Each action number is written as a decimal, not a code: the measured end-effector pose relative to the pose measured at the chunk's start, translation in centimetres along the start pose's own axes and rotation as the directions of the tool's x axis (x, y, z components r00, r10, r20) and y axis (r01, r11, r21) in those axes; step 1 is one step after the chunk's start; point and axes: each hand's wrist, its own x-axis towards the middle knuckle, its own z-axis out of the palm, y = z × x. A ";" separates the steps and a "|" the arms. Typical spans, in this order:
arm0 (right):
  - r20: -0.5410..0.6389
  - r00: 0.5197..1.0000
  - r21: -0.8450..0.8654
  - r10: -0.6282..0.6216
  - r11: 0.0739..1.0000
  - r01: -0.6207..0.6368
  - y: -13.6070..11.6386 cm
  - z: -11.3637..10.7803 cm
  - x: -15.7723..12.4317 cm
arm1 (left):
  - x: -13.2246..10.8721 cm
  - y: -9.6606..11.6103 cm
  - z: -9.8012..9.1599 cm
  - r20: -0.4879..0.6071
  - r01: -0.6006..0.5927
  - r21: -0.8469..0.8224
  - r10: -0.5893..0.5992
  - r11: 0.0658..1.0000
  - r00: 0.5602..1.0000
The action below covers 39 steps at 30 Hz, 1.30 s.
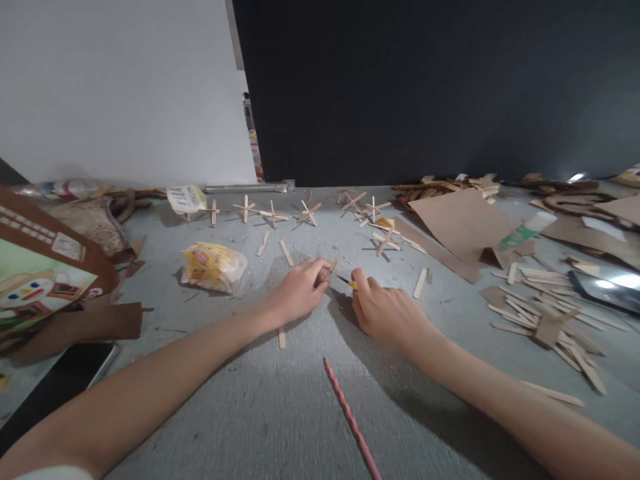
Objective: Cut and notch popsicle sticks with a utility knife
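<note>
Between the thumb and fingers of my left hand (299,291) a short wooden craft stick (330,270) is pinched, pointing up and right. My right hand (385,303) is closed around a craft knife (352,285), of which a yellow part and the dark blade show. The blade's tip is close to the stick; whether they touch I cannot tell. One loose craft stick (286,253) lies just beyond my left hand, and another stick (282,337) sticks out from under my left wrist. A pink twisted pencil (350,417) lies on the table in front of me.
Several crossed-stick pieces (273,215) stand along the back. A yellow-and-clear packet (213,268) is at left, near a printed brown bag (55,267) and a phone (75,373). Right: cardboard (457,223), a glue stick (527,231), a pile of sticks (545,310), a shiny dark device (610,290).
</note>
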 end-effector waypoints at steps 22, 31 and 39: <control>0.016 0.999 -0.060 0.032 0.998 -0.031 -1.8 -0.4 0.2 | 1.2 -0.9 0.1 -0.055 0.030 0.067 -0.026 0.997 0.998; 0.014 0.999 -0.095 0.036 0.995 -0.035 -2.5 -0.5 0.3 | 1.4 -1.1 0.2 -0.065 0.047 0.006 -0.047 0.999 0.997; 0.012 0.999 -0.103 0.046 0.994 -0.044 -3.1 -0.5 0.4 | 1.3 -1.0 0.3 -0.077 0.078 -0.011 -0.078 0.997 0.994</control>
